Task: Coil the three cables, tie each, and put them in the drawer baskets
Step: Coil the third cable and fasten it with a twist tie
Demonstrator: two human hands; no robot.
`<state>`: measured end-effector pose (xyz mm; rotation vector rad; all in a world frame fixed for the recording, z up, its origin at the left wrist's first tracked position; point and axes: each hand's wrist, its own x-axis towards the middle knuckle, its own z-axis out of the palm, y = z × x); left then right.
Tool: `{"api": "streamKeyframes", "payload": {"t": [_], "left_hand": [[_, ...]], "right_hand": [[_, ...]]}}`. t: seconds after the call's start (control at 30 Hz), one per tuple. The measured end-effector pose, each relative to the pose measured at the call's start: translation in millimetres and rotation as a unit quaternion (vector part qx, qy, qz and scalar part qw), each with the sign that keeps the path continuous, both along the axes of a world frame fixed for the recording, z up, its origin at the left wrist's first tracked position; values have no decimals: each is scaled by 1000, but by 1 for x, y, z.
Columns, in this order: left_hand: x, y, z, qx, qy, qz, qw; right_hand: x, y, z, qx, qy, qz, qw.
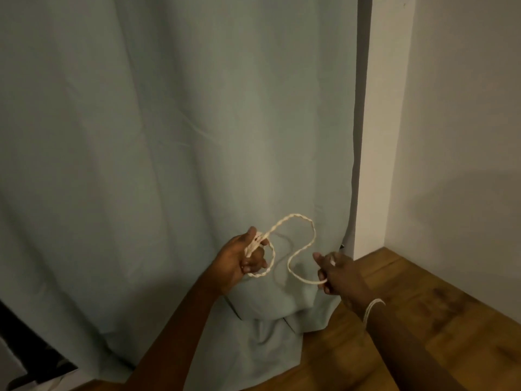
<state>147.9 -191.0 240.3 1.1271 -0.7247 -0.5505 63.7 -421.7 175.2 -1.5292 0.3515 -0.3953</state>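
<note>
A thin, cream, braided cable hangs in the air between my two hands. My left hand grips a small coil of it, with a loop curling round below the fingers. From there the cable arcs up and to the right, then bends down to my right hand. That hand pinches the cable's other part between thumb and fingers. A white band circles my right wrist. No drawer or basket is in view.
A pale grey-green curtain hangs right behind my hands and bunches on the wooden floor. A white wall forms a corner at the right. A dark object sits at the lower left edge.
</note>
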Motion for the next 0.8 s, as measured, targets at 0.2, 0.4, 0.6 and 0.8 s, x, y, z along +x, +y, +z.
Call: {"api": "streamKeyframes", "payload": {"t": [0.2, 0.4, 0.6, 0.8], "left_hand": [[10, 13, 2, -8, -11, 41, 999], [3, 4, -3, 20, -9, 18, 1000], [-9, -8, 2, 45, -28, 27, 998], [-16, -23, 8, 7, 34, 3, 999]], "right_hand": [[5, -10, -60, -422, 37, 75, 903], [7, 8, -42, -330, 12, 101, 939], [0, 24, 22, -101, -146, 106, 978], [2, 52, 24, -42, -130, 184, 973]]}}
